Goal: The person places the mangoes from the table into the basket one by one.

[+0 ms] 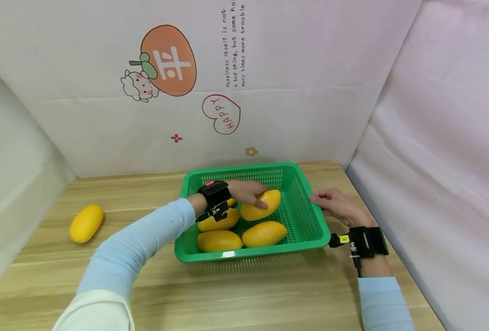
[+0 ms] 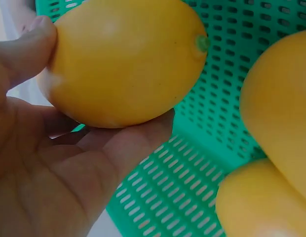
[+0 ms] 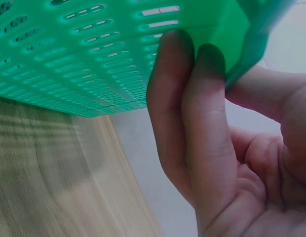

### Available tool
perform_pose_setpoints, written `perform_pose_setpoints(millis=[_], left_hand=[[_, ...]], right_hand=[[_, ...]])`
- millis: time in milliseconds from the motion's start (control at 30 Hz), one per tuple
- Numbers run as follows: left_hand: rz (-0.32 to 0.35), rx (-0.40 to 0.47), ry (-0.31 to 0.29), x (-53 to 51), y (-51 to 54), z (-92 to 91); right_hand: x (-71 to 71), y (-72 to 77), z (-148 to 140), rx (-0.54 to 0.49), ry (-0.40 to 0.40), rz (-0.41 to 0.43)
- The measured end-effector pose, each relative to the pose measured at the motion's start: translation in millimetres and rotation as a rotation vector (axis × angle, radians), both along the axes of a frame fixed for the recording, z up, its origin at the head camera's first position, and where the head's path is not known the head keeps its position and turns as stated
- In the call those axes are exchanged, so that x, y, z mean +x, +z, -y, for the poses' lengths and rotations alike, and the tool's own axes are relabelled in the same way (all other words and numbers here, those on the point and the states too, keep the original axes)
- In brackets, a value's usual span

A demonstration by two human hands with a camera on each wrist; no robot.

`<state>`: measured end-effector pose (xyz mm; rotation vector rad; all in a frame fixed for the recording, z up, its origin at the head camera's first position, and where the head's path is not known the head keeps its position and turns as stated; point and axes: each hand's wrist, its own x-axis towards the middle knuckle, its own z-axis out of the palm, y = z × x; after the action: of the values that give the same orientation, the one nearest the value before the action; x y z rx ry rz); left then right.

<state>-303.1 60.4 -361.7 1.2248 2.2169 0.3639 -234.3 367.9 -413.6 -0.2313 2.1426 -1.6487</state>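
Note:
A green plastic basket (image 1: 319,232) with slotted walls stands on the table, several yellow mangoes inside. Reaching into it, my left hand (image 1: 247,191) grips one mango (image 1: 272,200). In the left wrist view, thumb and fingers are round that mango (image 2: 128,64), whose green stem end faces away from the palm. My right hand (image 1: 340,205) pinches the basket's right rim; the right wrist view has two fingers (image 3: 210,123) against the wall beneath the rim, the thumb on the other side. Other mangoes (image 1: 219,241) lie along the basket's front and left; one is mostly hidden by my left wrist.
One more mango (image 1: 86,223) lies on the wooden table (image 1: 211,299), left of the basket. A white printed cloth (image 1: 294,92) hangs behind the table, with white cloth at both sides. Straps with small cameras sit on both wrists.

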Motion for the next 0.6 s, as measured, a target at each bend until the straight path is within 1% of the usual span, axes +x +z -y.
perform_pose_setpoints(millis=[100, 167, 333, 500, 600], left_hand=[[-0.002, -0.026, 0.004, -0.7, -8.0, -5.7], [-0.005, -0.044, 0.005, -0.6, -11.0, -8.7], [-0.01, -0.082, 0.01, 0.9, -15.0, -12.8], [-0.01, -0.147, 0.029, 2.3, -19.0, -13.8], [-0.001, -0.195, 0.024, 3.1, -21.0, -14.3]], right_hand=[[-0.1, -0.5, 0, -0.002, -0.002, 0.0], [-0.2, -0.8, 0, -0.004, -0.008, 0.0], [-0.2, -2.1, 0, -0.004, -0.019, 0.006], [-0.2, -1.7, 0, -0.006, -0.015, 0.005], [-0.2, -1.1, 0, -0.004, -0.011, 0.007]])
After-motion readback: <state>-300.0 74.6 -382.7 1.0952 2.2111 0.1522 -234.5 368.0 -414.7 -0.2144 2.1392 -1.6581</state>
